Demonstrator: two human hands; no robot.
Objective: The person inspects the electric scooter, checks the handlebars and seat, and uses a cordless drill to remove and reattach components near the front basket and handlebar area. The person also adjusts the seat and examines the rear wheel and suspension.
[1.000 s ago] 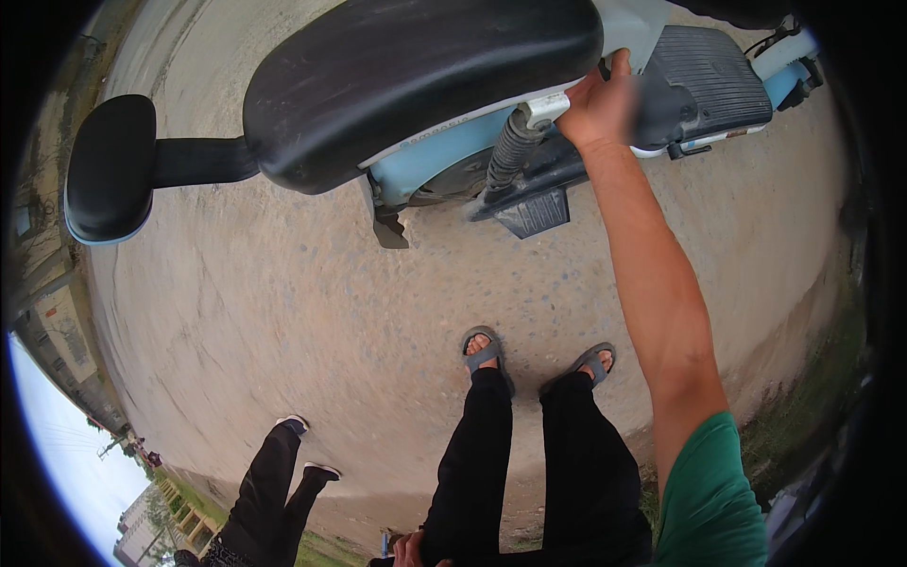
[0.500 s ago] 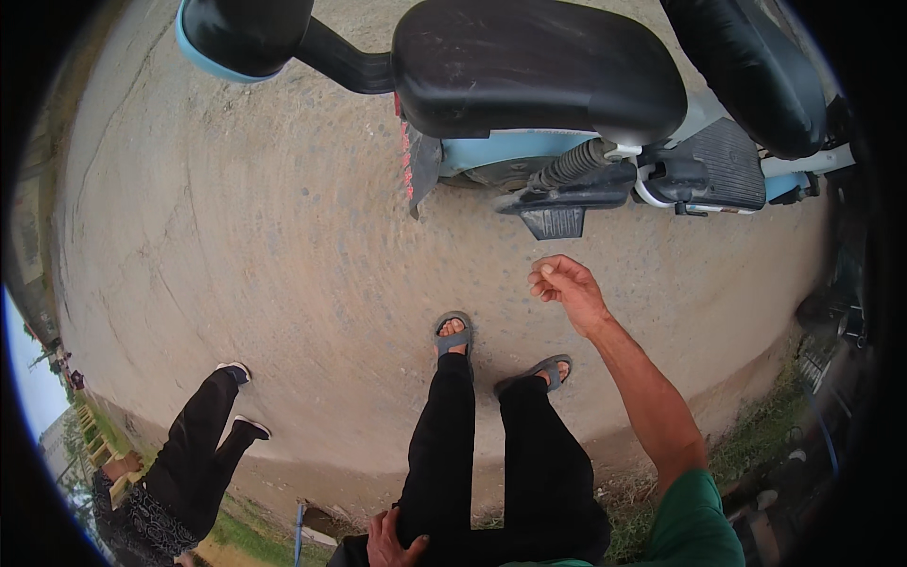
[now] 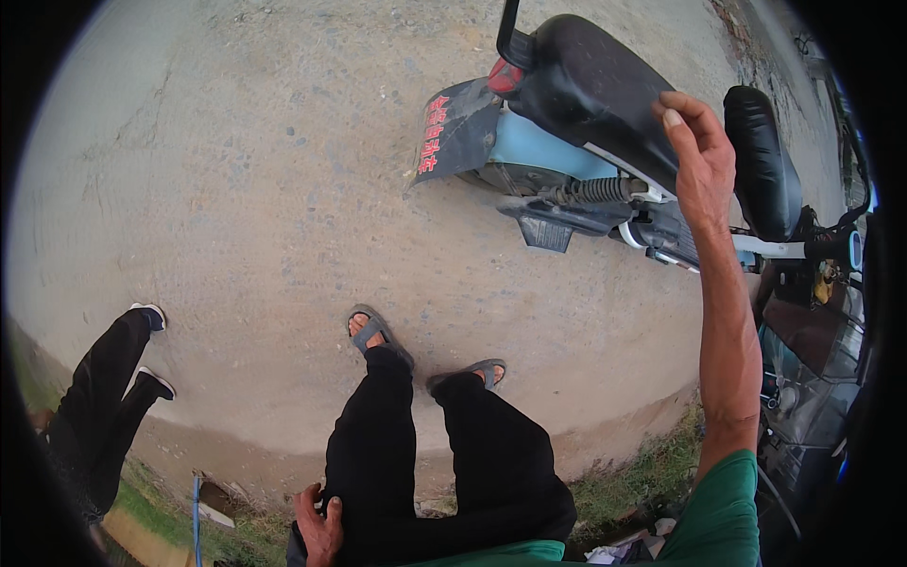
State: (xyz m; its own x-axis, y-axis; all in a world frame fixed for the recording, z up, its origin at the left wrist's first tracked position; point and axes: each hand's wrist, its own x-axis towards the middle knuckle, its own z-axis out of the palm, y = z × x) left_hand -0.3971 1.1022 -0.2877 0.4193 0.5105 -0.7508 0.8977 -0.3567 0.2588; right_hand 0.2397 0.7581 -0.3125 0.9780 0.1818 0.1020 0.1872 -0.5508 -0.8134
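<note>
My right hand (image 3: 701,156) is raised over the black seat (image 3: 600,85) of a light-blue electric scooter (image 3: 553,146). Its thumb and forefinger are drawn close in a pinch; anything between them is too small to make out. Whether the fingertips touch the seat is unclear. My left hand (image 3: 318,525) hangs low beside the thigh of my black trousers (image 3: 373,439), fingers loosely bent and thumb apart, with no object visible in it. The scooter's second black seat or backrest (image 3: 761,161) stands right of my right hand.
A person in dark trousers (image 3: 99,378) stands at the left. The rear mudguard (image 3: 458,128) and a black footrest (image 3: 545,234) jut toward me. Another vehicle with a dark basket (image 3: 812,331) is at the far right. Grass (image 3: 624,477) edges the concrete ground behind my feet.
My right hand has risen from below the footrest to over the seat, moving rightward in view. The view has turned, showing the scooter at a slant and more of the mudguard.
</note>
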